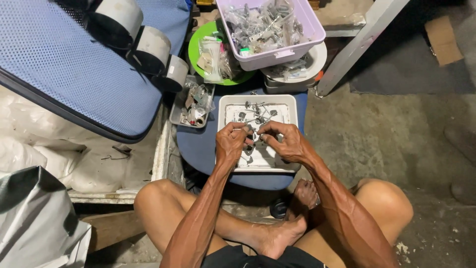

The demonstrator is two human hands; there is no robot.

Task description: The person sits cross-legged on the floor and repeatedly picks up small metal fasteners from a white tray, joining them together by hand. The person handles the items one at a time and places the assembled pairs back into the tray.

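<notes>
The tray (292, 106) sits on the stool (198, 144); the tub (312, 30) is at twelve o'clock from it; the small tray (174, 116) at nine o'clock.

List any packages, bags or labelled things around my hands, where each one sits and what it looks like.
Clear plastic bags of small parts: on the round green plate, beyond the white tray; transparent, crumpled.
Small clear packets: in the grey rectangular tray left of the white tray; contents too small to tell.
Clear packets of metal parts: heaped in the pale lilac plastic tub at the top.
Silver-grey plastic bag: bottom left, large, wrinkled.
No signs or screens.
</notes>
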